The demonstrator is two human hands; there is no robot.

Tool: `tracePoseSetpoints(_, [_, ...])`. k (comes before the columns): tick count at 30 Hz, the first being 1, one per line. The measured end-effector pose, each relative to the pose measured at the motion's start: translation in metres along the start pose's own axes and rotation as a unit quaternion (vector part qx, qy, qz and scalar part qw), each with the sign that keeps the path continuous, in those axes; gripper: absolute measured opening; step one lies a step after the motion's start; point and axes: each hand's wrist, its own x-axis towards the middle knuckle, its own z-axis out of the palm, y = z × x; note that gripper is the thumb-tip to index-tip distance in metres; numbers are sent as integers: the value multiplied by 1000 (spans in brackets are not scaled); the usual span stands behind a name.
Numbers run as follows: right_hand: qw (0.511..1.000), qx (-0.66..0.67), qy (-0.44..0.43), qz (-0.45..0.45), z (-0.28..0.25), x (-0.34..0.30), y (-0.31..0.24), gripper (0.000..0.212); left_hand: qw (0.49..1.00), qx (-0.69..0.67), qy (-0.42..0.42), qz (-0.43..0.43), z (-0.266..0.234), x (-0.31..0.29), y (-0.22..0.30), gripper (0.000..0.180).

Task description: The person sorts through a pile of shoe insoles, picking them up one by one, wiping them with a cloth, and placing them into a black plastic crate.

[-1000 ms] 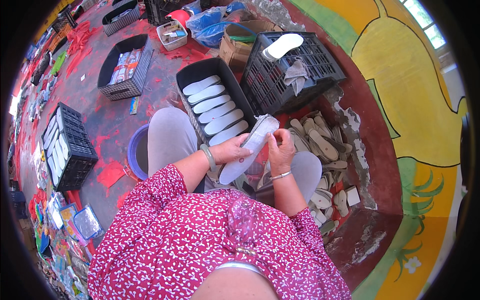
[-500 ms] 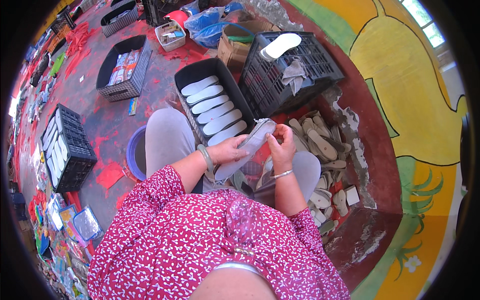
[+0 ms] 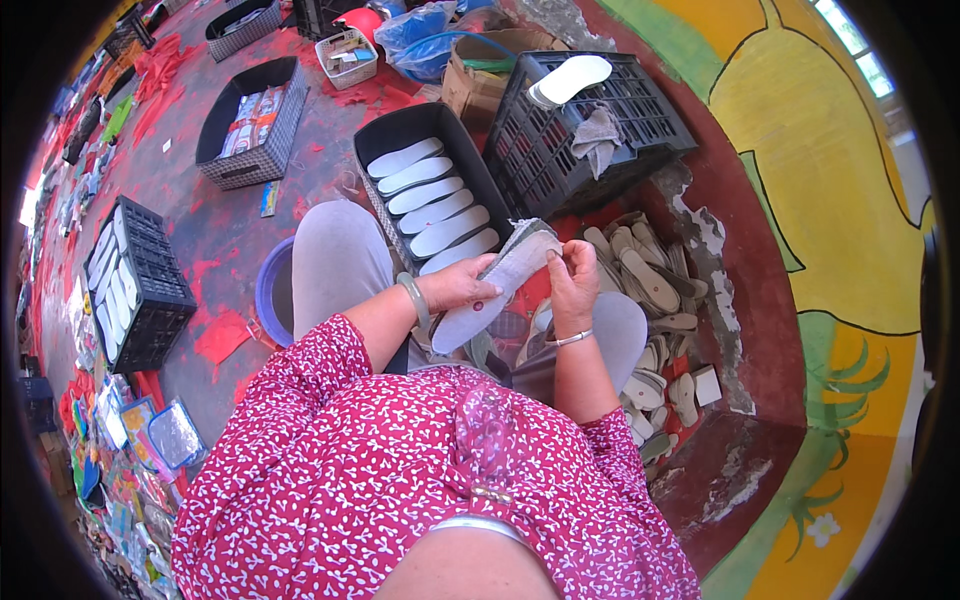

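Above my lap I hold a pale grey insole (image 3: pixel 512 272), slanting, with its far end frayed along the edge. My left hand (image 3: pixel 458 286) is closed on its left side, the thumb lying across the upper face beside a small reddish round mark. On the right edge near the frayed end, my right hand (image 3: pixel 573 287) pinches with thumb and fingers. Just beyond stands a dark bin (image 3: pixel 472 152) with several white insoles (image 3: pixel 433 212) laid in a row. A heap of beige insoles (image 3: pixel 648 275) lies to the right of my knee.
An upturned black crate (image 3: pixel 535 150) carries white insoles (image 3: pixel 572 80) and a grey rag (image 3: pixel 597 138). Another black crate (image 3: pixel 160 290) of insoles stands left. A purple basin (image 3: pixel 272 290) sits by my left knee. The painted wall (image 3: pixel 810 180) closes off the right.
The insole has turned so its broad face shows more, and the reddish mark has come into sight. Both hands keep hold of it. The view has shifted slightly.
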Motion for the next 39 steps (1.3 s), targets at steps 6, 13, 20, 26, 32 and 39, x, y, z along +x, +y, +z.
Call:
tracePoseSetpoints(6, [986, 125, -17, 105, -5, 2, 10, 12, 999, 24, -37, -9, -1, 1, 1, 46])
tracePoseSetpoints(13, [972, 161, -18, 173, -1, 0, 1, 12, 998, 46, -45, -5, -1, 1, -2, 48])
tracePoseSetpoints(20, [991, 14, -17, 133, -7, 5, 7, 28, 995, 65, -77, -7, -4, 4, -7, 48])
tracePoseSetpoints(26, [921, 151, -274, 232, -28, 16, -35, 51, 985, 113, -127, 3, -7, -2, -7, 47])
tracePoseSetpoints(32, [899, 127, -307, 285, -49, 11, -30, 21, 978, 141, -156, -10, -11, -3, -1, 42])
tracePoseSetpoints(39, [901, 267, -121, 320, -76, 20, -16, 26, 964, -248, 79, 57, -31, -14, 31, 47])
